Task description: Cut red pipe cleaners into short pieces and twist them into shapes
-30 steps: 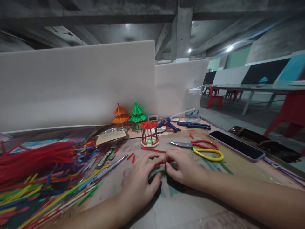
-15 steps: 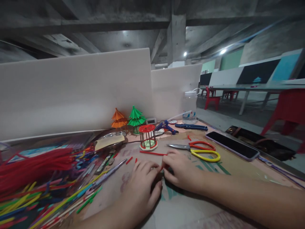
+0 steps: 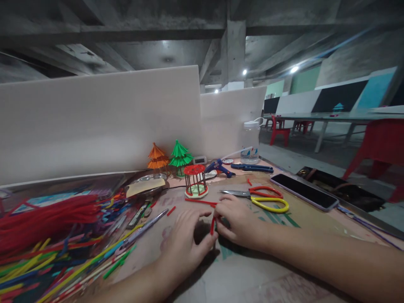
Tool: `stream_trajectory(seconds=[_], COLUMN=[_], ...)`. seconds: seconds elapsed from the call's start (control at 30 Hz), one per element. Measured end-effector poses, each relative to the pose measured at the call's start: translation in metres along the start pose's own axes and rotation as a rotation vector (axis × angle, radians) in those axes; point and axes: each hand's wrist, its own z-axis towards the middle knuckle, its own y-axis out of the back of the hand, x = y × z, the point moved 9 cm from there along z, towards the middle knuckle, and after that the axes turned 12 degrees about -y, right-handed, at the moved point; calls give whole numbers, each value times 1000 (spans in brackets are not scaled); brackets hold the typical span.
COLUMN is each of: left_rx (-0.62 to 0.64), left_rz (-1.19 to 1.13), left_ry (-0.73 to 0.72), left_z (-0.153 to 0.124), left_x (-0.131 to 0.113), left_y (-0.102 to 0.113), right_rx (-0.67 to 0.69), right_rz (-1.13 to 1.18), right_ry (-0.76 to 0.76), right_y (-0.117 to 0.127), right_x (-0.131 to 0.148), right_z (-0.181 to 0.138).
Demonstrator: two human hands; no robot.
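A short piece of red pipe cleaner (image 3: 212,226) is pinched in the fingertips of my right hand (image 3: 236,219), its lower end hanging down. My left hand (image 3: 186,237) is open, thumb and index finger apart, the thumb tip close to that end; I cannot tell if they touch. Just beyond my fingers, a longer red pipe cleaner (image 3: 200,201) lies on the table. Behind it stands a small round pavilion (image 3: 195,183) with a red ring top, dark posts and a pale base. Scissors (image 3: 267,198) with red and yellow handles rest beyond my right hand.
Pipe cleaners in many colours (image 3: 47,219) are heaped at left, beside a pen (image 3: 151,223). Orange (image 3: 157,158) and green (image 3: 181,155) tiered roof models stand at the back. A blue glue gun (image 3: 217,167), pliers (image 3: 251,168), plastic bottle (image 3: 250,143) and phone (image 3: 304,191) line the right side.
My left fingers have spread apart and drawn back from the right fingertips, exposing the short red piece. A small red scrap near my left fingers is now out of sight.
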Motion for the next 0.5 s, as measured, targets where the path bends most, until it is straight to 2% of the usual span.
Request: stream_trajectory(seconds=[0.13, 0.5], left_rx=[20, 66], left_rz=[19, -24], left_ry=[-88, -101], left_z=[2, 3], left_x=[-10, -17], left_y=[0, -2], right_rx=[-11, -31], right_rz=[-13, -6], right_ry=[-29, -23], right_y=[0, 3], right_x=[-6, -6], right_z=[1, 0])
